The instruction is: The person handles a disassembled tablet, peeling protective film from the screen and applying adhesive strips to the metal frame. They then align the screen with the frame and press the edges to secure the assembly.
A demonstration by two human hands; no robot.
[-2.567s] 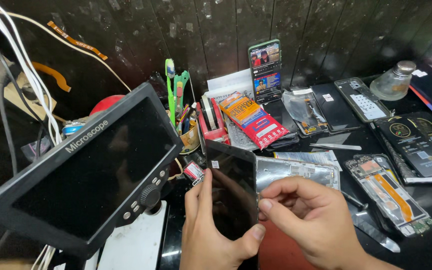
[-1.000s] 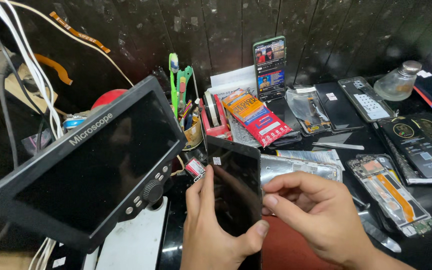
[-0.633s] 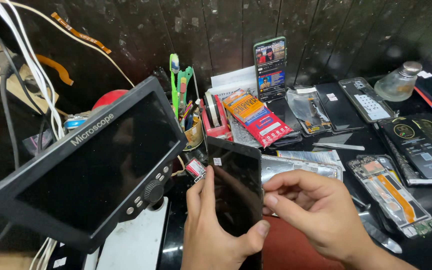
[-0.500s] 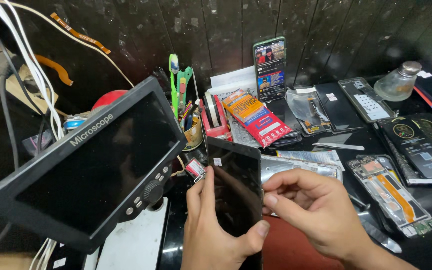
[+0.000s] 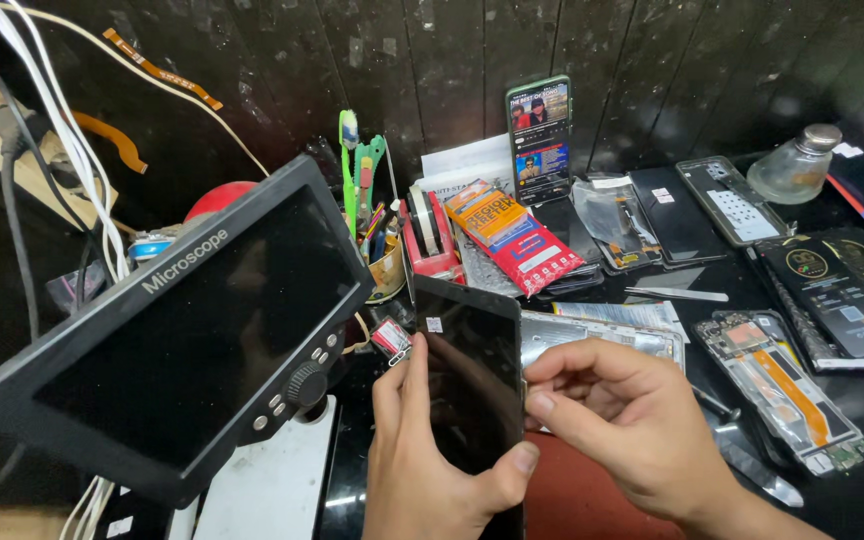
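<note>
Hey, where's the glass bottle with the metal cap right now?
In the head view, the glass bottle stands at the far right of the bench near the dark wall, just right of the phone frame lying flat.

two hands (image 5: 432, 450), one dark phone screen (image 5: 472, 380), one microscope monitor (image 5: 192, 330), one glass bottle (image 5: 797, 165)

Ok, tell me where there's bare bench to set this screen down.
Bare bench shows only between the left hand and right hand, under the screen. A white base lies under the monitor. Behind and to the right, packets and phone frames crowd it.
</note>
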